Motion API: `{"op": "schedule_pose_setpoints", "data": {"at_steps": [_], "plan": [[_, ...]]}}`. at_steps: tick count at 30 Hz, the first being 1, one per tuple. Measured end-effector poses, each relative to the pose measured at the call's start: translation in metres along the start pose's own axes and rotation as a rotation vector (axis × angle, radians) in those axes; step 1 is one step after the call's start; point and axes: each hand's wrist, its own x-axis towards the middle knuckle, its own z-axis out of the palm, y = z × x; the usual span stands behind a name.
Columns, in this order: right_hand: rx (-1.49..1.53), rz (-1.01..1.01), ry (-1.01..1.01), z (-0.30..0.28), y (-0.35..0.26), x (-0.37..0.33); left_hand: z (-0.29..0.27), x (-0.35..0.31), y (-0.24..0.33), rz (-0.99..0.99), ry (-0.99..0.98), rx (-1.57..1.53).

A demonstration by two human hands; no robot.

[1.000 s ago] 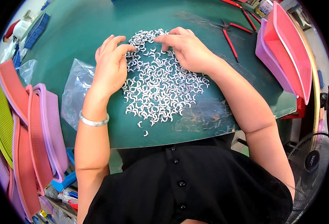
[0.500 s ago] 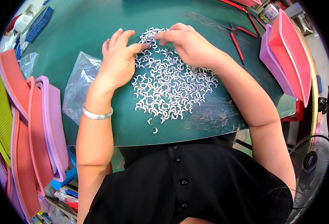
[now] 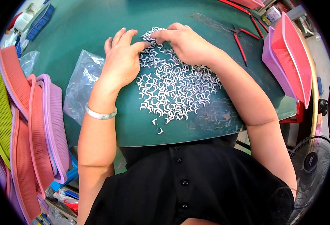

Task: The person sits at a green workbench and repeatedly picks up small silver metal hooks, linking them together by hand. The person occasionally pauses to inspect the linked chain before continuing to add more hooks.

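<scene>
Many small silver-white crescent pieces [image 3: 174, 90] lie spread over the green tabletop [image 3: 75, 30], with a denser clump at the far end. My left hand [image 3: 122, 62] rests at the left of that clump, palm down, fingers spread and its thumb reaching to the pieces. A pale bangle circles that wrist. From the other side, my right hand [image 3: 189, 45] arches over the pieces, its forefinger stretched onto the clump and apart from the thumb. Neither hand visibly grips a piece. Two loose crescents lie near the table's front edge.
A clear plastic bag [image 3: 84, 84] lies left of my left forearm. Red-handled pliers [image 3: 240, 47] are at the far right, near nested pink and purple baskets [image 3: 292, 60]. Stacked coloured baskets [image 3: 54, 120] stand at the left; a fan [image 3: 311, 163] is at the lower right.
Both hands stay at the far clump, with the right forefinger shifted slightly left toward the left thumb. The whole view has moved a little.
</scene>
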Motion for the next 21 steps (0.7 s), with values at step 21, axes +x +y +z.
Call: {"op": "schedule_pose_setpoints", "data": {"at_steps": [21], "plan": [[0.021,-0.07,0.068,0.0052,0.0015,-0.0044,0.0029,-0.0027,-0.0023,0.024,-0.027,-0.08]]}}
